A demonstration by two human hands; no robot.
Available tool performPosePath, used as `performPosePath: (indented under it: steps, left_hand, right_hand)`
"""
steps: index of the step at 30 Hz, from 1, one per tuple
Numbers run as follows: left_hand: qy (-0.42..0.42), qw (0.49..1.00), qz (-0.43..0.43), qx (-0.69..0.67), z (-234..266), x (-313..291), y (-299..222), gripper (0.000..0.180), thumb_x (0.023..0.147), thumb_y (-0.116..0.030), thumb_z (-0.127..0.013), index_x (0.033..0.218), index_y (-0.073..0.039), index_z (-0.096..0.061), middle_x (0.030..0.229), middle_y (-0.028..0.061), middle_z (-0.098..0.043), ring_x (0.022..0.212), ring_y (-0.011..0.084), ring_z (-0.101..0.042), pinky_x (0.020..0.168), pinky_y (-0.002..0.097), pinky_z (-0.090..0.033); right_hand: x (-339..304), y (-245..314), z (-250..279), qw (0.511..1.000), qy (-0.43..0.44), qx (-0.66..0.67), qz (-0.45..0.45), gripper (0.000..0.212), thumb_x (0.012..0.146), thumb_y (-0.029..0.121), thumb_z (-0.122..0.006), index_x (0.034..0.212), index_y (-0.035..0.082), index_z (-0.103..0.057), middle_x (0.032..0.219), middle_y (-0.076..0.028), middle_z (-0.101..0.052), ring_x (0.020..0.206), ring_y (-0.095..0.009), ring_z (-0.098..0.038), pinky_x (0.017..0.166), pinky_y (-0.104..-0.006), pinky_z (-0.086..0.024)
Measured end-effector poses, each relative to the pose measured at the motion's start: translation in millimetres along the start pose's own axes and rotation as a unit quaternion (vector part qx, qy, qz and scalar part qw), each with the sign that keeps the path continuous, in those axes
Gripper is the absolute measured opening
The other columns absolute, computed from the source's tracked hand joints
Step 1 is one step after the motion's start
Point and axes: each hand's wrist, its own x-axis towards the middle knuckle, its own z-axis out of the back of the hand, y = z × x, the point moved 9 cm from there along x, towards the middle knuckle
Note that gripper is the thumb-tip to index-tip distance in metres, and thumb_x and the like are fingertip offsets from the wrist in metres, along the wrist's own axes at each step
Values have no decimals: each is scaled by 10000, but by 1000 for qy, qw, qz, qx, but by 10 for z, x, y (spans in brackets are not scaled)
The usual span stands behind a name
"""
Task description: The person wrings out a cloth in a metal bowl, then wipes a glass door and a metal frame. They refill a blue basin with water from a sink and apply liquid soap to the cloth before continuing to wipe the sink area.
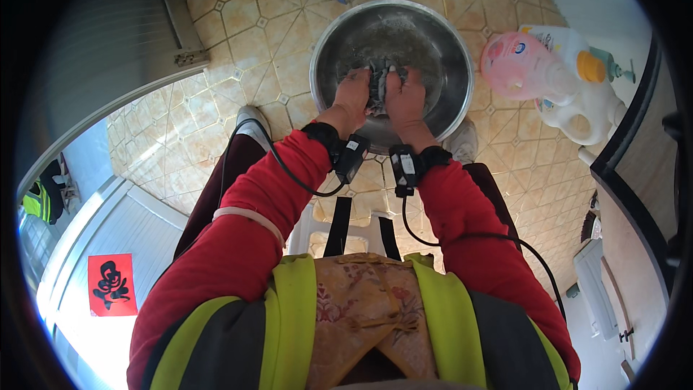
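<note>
A wide metal basin (462, 50) stands on the tiled floor between my feet, with some murky water in its bottom. Inside it, a dark grey wet cloth (378, 87) is bunched between my two hands. My left hand (352, 94) has its fingers closed round the cloth's left side. On the other side, my right hand (405, 95) grips the cloth with its thumb pointing away from me. Both hands are close together, just above the near half of the basin. The lower part of the cloth is partly hidden by my hands.
Right of the basin stand a pink bottle (514, 65), a white jug (577, 112) and a pump bottle (613, 65). A dark-edged counter (628, 152) is farther right. An open door (94, 43) is at the left. Cables run from devices at both wrists. A white stool (361, 227) is beneath me.
</note>
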Motion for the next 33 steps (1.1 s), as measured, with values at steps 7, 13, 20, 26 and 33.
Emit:
performPosePath:
  steps: [7,13,20,26,33]
  left_hand:
    - [-133,991,-24,-2,236,-308,-126,330,892,-371,-641,1098,-115,-604,860,29,-591,770,140,-554,631,307,-481]
    - [-47,997,-50,43,173,-581,-78,166,873,-255,-658,923,-101,-621,767,-22,-597,674,92,-557,520,256,-455]
    - [149,979,-67,-125,-425,-1225,-382,20,860,-64,-601,856,-79,-614,792,13,-627,697,112,-596,623,243,-491]
    - [150,949,-167,-220,-251,-1442,-879,25,821,-85,-647,828,-81,-623,758,-18,-589,647,74,-528,574,226,-439]
    - [-13,997,-69,-27,248,-633,-544,233,900,-157,-587,1132,-170,-602,977,-24,-613,900,101,-584,755,291,-484]
  right_hand:
    - [71,-853,346,987,-61,-12,-148,324,903,294,-584,962,-17,-652,861,-191,-670,785,-320,-641,736,-391,-476]
    - [-149,-854,441,990,-30,-84,-105,509,792,237,-695,1250,65,-557,1275,-226,-522,1177,-364,-502,991,-399,-398]
    - [-490,-133,124,965,164,-164,119,767,672,184,-760,1358,68,-438,1347,-183,-452,1256,-316,-437,1039,-385,-355]
    - [-381,126,270,980,190,63,16,400,755,4,-601,1154,-2,-584,989,-92,-652,926,-185,-598,801,-267,-467]
    - [-241,-655,334,928,79,224,-287,360,763,17,-566,1119,-18,-607,825,-38,-625,678,-105,-546,630,-243,-460]
